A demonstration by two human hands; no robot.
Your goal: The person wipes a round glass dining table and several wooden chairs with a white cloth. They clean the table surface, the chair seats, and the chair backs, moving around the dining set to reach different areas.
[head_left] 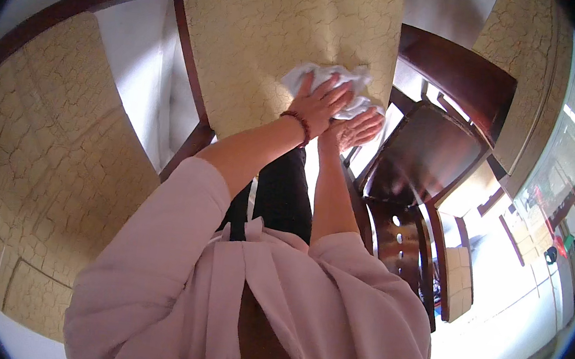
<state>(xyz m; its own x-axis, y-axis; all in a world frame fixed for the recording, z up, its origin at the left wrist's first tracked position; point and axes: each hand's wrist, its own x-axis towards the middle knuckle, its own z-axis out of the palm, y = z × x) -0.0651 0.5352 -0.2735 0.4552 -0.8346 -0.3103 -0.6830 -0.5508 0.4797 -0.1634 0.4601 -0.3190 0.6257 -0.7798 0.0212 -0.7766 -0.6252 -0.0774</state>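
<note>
A crumpled white cloth [346, 79] lies on the tan, crackle-patterned surface [259, 36] before me, near its right edge. My left hand [320, 102], with a dark red beaded bracelet at the wrist, rests on the cloth with its fingers spread. Just right of it and nearer my body, my right hand [357, 129] is at the cloth's lower edge, palm partly turned up. Its fingers touch or lie just beside the cloth; whether they grip it I cannot tell.
A dark wooden chair [425, 151] with a glossy seat stands close on the right. Dark red-brown wooden framing [192, 61] borders the surface on the left. Another crackle-patterned panel [51, 156] fills the far left. Glass [565, 154] with blurred objects behind it is at the far right.
</note>
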